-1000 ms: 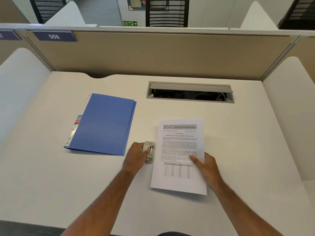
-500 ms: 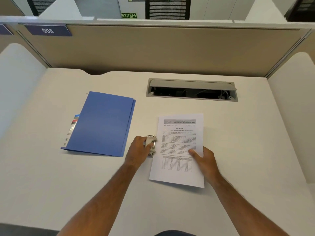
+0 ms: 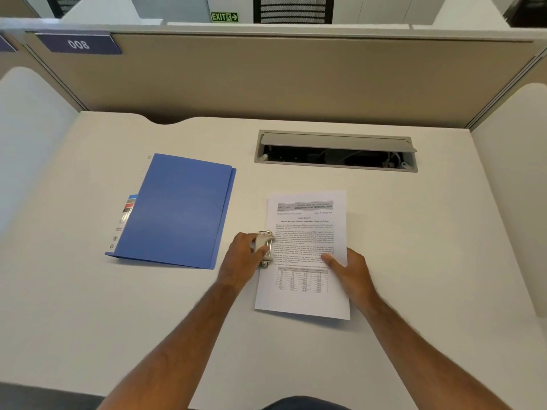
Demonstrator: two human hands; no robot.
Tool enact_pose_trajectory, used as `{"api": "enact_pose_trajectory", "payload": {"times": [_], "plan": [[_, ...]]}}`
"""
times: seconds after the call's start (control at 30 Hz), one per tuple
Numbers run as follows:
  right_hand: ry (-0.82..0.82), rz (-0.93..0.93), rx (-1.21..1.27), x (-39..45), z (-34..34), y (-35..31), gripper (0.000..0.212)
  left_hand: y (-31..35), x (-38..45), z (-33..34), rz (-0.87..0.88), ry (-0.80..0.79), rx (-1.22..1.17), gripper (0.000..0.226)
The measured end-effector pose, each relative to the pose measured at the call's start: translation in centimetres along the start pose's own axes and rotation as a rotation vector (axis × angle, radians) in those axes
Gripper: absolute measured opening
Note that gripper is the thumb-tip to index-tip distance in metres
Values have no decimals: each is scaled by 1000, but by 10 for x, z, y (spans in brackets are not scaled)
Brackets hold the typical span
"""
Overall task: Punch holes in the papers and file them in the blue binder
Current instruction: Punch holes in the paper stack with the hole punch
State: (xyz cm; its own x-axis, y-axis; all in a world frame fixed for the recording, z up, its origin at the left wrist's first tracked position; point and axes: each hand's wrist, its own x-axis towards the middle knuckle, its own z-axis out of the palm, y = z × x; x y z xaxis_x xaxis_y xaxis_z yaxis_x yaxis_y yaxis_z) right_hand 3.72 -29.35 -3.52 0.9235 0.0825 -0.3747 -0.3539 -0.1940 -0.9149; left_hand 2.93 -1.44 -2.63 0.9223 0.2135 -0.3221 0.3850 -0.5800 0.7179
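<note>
A printed sheet of paper lies flat on the white desk, its left edge tucked into a small metal hole punch. My left hand grips the punch from the left, thumb over its lever. My right hand holds the paper's right edge, thumb on top of the page. The blue binder lies closed to the left, apart from both hands, with coloured tabs showing at its left side.
An open cable tray is set into the desk behind the paper. Beige partition walls enclose the back and sides. White side panels stand at left and right.
Both hands, the punch and the paper stay in the same relation. Only the camera has shifted slightly.
</note>
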Motion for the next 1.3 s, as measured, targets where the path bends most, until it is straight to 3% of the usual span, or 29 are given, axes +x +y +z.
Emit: {"api": "enact_pose_trajectory", "payload": {"times": [0.33,0.7,1.3], "plan": [[12,8,-21,-1,1,-1,27,-1,24,-5,-35,9,-47,39],[5,32,-33,3,1,1,30,16,63,16,-2,300,49,32],[11,57,-52,7,1,5,30,5,71,29,106,362,276,14]]}}
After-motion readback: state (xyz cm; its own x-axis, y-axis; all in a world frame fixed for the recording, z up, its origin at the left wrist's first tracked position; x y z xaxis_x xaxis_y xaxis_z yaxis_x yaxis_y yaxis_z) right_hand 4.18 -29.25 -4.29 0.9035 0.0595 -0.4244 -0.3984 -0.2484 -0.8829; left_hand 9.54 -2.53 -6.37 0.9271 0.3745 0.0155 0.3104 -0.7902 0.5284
